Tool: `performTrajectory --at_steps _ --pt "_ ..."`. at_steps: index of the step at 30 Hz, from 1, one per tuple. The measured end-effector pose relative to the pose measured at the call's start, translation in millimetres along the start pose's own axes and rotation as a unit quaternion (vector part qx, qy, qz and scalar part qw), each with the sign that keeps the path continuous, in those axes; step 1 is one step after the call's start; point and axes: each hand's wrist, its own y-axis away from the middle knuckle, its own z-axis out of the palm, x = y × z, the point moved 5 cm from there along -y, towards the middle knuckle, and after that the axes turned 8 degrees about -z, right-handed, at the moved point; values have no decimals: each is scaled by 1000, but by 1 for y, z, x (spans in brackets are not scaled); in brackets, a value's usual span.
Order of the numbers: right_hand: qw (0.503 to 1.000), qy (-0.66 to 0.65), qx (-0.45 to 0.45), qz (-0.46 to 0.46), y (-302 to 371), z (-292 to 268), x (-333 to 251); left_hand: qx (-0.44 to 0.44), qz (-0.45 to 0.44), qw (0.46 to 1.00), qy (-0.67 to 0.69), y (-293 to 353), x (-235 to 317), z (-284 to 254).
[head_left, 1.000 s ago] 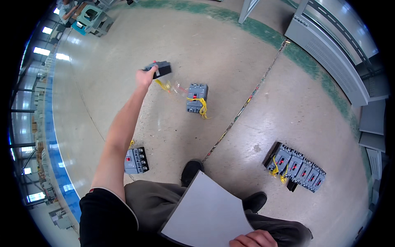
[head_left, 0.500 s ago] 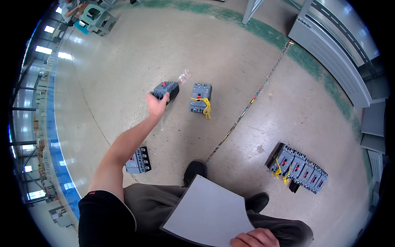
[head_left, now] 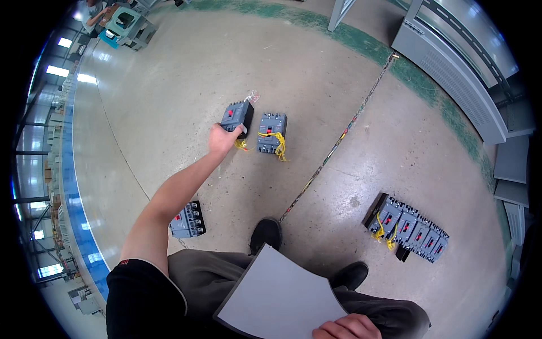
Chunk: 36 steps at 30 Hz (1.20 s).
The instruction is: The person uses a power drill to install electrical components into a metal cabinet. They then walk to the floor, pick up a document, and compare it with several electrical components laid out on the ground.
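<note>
1. what is done, as far as you can judge: one grey, boxy moulded-plastic breaker with a red switch (head_left: 272, 120) lies face up on the floor, a bundle of thin yellow wire (head_left: 279, 144) across its lower half, and no hand touches it
2. what is left, by the same judgement: the grey and black boxy plastic breaker with a red switch (head_left: 236, 114) is not yet free of your left hand (head_left: 222, 139); the view does not settle whether its underside meets the floor, nor whether more handling remains
3. where it sits: it lies just beyond your left fingers, its near end in your grip and its far end clear of them; it leans a little, just beside the wire-wrapped breaker, with a narrow strip of floor between
4. your left fingers pinch that near end, the thumb along the lower right corner; the other fingertips are hidden, and a loose yellow wire (head_left: 241, 144) hangs out beside the thumb
5. your right hand (head_left: 351, 327) has its fingers bent over the edge of a flat light-grey panel (head_left: 282, 294) at your lap; you cannot tell from here if they press on it
6. a row of grey breakers with red switches (head_left: 415, 230) lies well apart on your right, and another grey breaker with a black end (head_left: 186, 221) lies by your left forearm
</note>
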Motion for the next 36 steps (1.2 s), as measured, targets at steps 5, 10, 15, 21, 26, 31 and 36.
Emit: performTrajectory --at_steps 5,10,15,21,26,31,36 --pt "1000 -7 -9 -4 -3 -2 2 26 113 993 -19 8 -2 24" --pt "1000 -5 -4 -4 -5 -4 5 -40 262 963 -49 3 -41 44" --pt "1000 -9 -5 7 -7 -3 5 -163 18 969 -183 -24 -44 65" --pt "1000 3 -7 12 -3 -9 9 -69 -36 954 -288 -83 -32 8" --pt "1000 -12 -13 9 0 -7 9 59 72 975 -202 -80 17 -4" --pt "1000 -10 -18 2 0 -7 8 45 252 951 -172 -43 76 48" --pt "1000 0 1 7 5 -8 7 -124 310 924 -186 -34 85 73"
